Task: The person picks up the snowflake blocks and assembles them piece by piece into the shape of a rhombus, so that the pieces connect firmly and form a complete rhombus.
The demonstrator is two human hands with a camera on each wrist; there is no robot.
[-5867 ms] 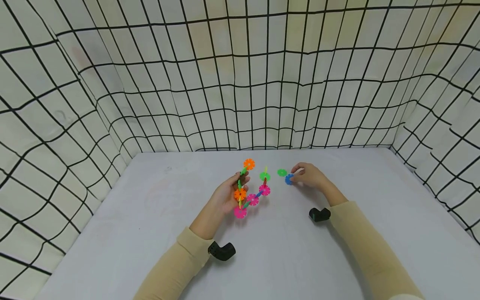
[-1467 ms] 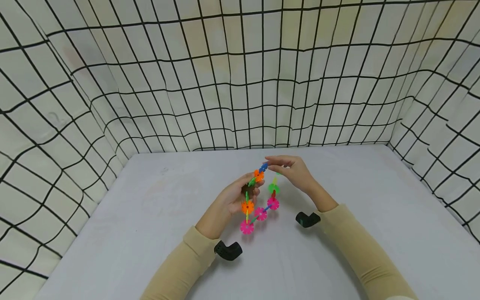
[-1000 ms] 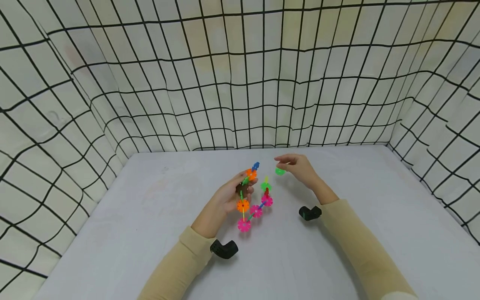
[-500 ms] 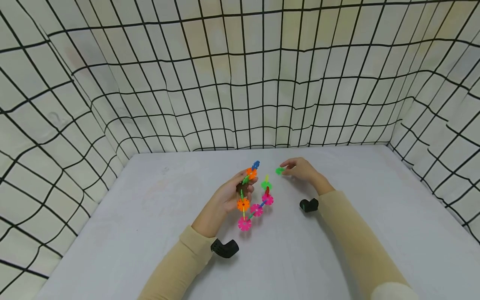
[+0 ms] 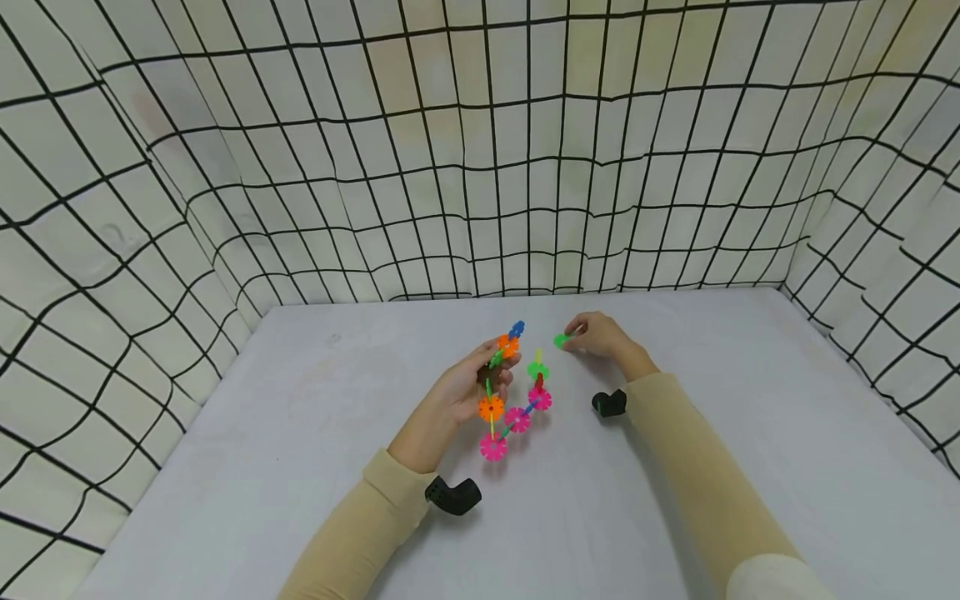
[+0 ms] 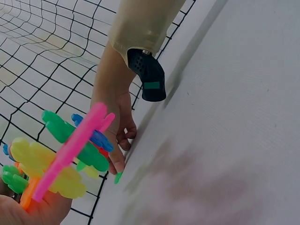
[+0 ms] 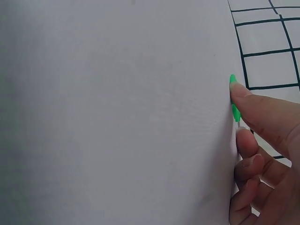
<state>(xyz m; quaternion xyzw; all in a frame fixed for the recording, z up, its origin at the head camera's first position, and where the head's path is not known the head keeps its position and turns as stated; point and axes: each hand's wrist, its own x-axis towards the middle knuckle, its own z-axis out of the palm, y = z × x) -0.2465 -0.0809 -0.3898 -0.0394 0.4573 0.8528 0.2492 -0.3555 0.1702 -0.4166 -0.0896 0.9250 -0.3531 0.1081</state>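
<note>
My left hand point(image 5: 452, 390) holds up a chain of interlocked notched plastic discs point(image 5: 492, 448) in pink, orange, green, yellow, red and blue. Its upper end carries an orange disc point(image 5: 507, 346) with a blue disc point(image 5: 517, 328) slotted onto it; the other end finishes in a yellow disc point(image 5: 537, 356) above a green one. To the right, my right hand point(image 5: 602, 337) pinches a loose green disc point(image 5: 560, 341) at the table surface. In the right wrist view the thumb lies on this green disc point(image 7: 236, 112), and the other fingers curl below. The left wrist view shows the chain's pink disc point(image 6: 70, 150) close up.
The white table point(image 5: 337, 500) runs back to a white wall with black netting point(image 5: 480, 167), which also rises on both sides. A black curved wrist mount point(image 5: 454, 497) juts from the left cuff, another black mount point(image 5: 609, 404) from the right cuff.
The blue disc, earlier in my right hand, now sits on the orange end of the chain. My right hand has left it and moved to the green disc on the table, taking hold of it.
</note>
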